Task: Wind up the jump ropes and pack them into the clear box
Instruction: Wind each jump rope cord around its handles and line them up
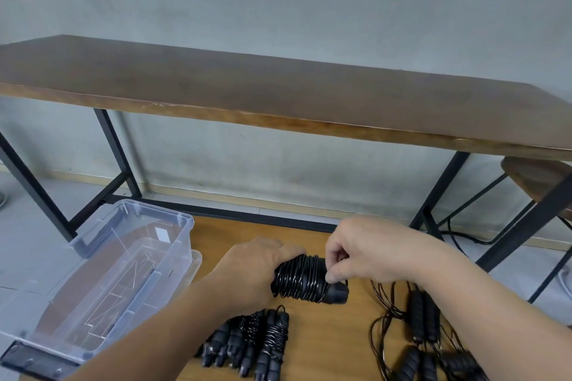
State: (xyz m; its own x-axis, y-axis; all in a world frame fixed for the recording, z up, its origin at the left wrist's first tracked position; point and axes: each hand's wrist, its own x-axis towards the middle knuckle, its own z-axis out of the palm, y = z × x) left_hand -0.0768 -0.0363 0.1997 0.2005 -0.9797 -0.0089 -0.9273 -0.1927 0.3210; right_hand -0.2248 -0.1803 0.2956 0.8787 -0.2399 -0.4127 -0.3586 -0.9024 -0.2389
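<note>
My left hand (253,269) grips one end of a black jump rope bundle (305,280), its cord coiled tightly round the paired handles. My right hand (365,254) pinches the cord at the bundle's right end. Below it, several wound jump ropes (257,340) lie side by side on the wooden table (325,349). To the right, under my right forearm, lies a tangle of unwound ropes (424,331) with black handles and loose cords. The clear box (130,269) stands open at the left with no ropes visible inside.
The box's lid (196,260) pokes out behind its right side. A long dark wooden bench-table (278,93) on black metal legs stands beyond against the grey wall. A round wooden stool (538,179) is at the far right. A cable runs on the floor.
</note>
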